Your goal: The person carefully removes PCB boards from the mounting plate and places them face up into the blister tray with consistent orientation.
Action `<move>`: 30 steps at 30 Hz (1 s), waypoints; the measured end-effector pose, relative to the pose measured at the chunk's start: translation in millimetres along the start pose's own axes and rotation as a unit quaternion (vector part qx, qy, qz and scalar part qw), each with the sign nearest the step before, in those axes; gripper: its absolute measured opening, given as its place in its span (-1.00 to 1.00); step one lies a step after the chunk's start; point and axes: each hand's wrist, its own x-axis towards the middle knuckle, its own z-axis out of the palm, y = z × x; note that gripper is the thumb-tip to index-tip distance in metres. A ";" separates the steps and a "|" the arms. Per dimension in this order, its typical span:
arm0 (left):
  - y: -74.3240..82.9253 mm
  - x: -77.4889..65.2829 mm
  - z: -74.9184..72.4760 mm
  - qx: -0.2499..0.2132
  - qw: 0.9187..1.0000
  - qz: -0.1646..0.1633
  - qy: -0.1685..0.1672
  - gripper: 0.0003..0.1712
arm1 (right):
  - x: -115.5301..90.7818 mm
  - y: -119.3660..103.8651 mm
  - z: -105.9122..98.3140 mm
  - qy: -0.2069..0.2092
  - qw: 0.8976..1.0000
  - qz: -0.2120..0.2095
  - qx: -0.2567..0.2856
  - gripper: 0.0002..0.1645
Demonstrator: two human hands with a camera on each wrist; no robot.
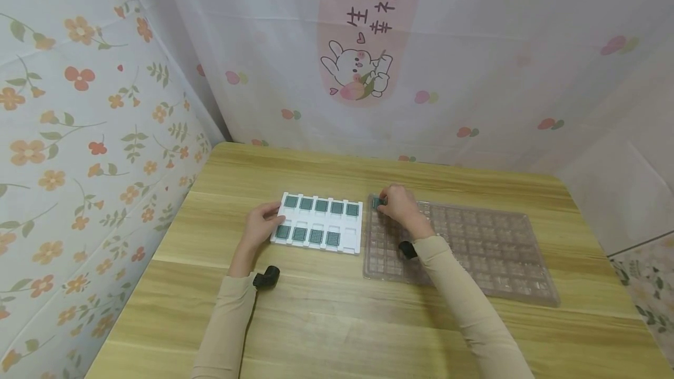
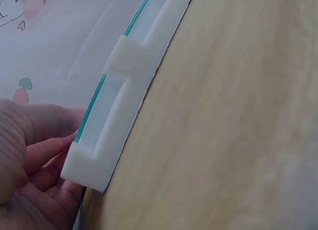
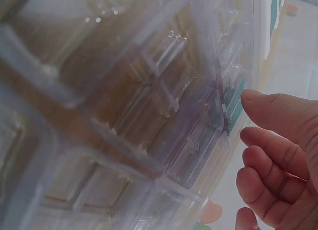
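Observation:
The white tray point(image 1: 318, 223) holds several dark green square chips point(image 1: 321, 206) in two rows, with a bare slot at its near right corner. My left hand point(image 1: 259, 226) grips the tray's left end; in the left wrist view the thumb lies near a green chip edge point(image 2: 90, 109). My right hand point(image 1: 400, 206) is at the far left corner of the clear plastic tray point(image 1: 484, 250), its thumb and index finger at a green chip point(image 1: 375, 203) there. In the right wrist view that chip point(image 3: 236, 105) is partly behind the clear wall; the remaining fingers curl loosely.
Both trays lie side by side on a wood-grain table point(image 1: 316, 320). Black wrist cameras point(image 1: 267, 278) sit on both forearms. A printed curtain point(image 1: 274, 45) hangs behind the table, and a floral one point(image 1: 79, 133) stands along the left.

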 end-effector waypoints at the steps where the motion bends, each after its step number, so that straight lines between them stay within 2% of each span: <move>1: 0.5 -0.3 0.0 0.001 1.000 0.001 -0.001 -0.51 | -0.2 -0.1 -0.2 0.000 1.000 0.000 0.000 -0.70; 9: 2.2 -1.1 0.4 0.002 1.000 -0.004 -0.002 -0.51 | -1.0 0.6 -0.2 0.002 1.000 0.001 0.002 -0.69; 20: 0.3 -0.3 0.0 -0.005 1.000 -0.010 -0.004 -0.50 | -4.2 -2.9 -0.9 0.028 0.999 -0.020 -0.003 -0.64; 30: -0.8 0.6 0.3 0.002 1.000 -0.007 -0.001 -0.51 | -7.0 -6.7 -0.2 0.036 0.999 -0.033 0.021 -0.64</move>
